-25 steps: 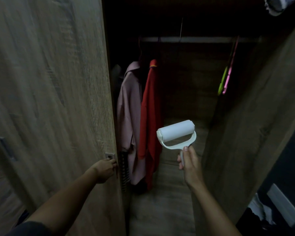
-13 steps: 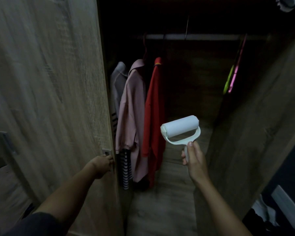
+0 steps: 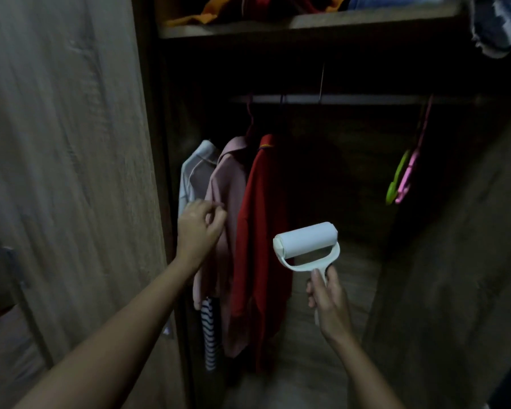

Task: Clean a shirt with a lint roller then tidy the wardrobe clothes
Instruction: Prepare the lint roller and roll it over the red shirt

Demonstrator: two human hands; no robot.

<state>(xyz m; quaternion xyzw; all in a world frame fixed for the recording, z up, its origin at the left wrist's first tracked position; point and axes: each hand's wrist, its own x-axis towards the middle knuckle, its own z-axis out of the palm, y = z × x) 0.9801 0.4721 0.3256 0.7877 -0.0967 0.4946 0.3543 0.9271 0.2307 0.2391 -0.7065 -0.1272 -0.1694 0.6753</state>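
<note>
Wardrobe door (image 3: 65,172) stood open on the left and filled that side of the view. Wardrobe floor (image 3: 322,364) was wood grain, dim. The top shelf (image 3: 307,23) carried a pile of clothes (image 3: 219,10) in orange and red, with blue further right. A denim item (image 3: 496,25) hung off the upper right corner.

Hanging rail (image 3: 337,99) ran across under the shelf. Four garments hung bunched at its left end:
- red shirt (image 3: 260,231), rightmost and longest
- pink shirt (image 3: 227,178), touching the red one
- pale shirt (image 3: 194,172) behind the pink, against the door edge
- striped garment (image 3: 210,335), only its lower part showing below the pink hem

The right end of the rail held two bare hangers, green hanger (image 3: 396,181) and pink hanger (image 3: 409,175), touching each other and well apart from the shirts.

Left hand (image 3: 198,228) was raised in front of the pink shirt at chest height with its fingers curled. Blur meant I could not tell whether they pinched fabric or just touched it.

Right hand (image 3: 328,299) gripped the handle of the lint roller (image 3: 306,246), fingers wrapped round it and thumb along the front. The roller was held upright in the air, white roll on top and tilted slightly, just right of the red shirt and not touching it.
</note>
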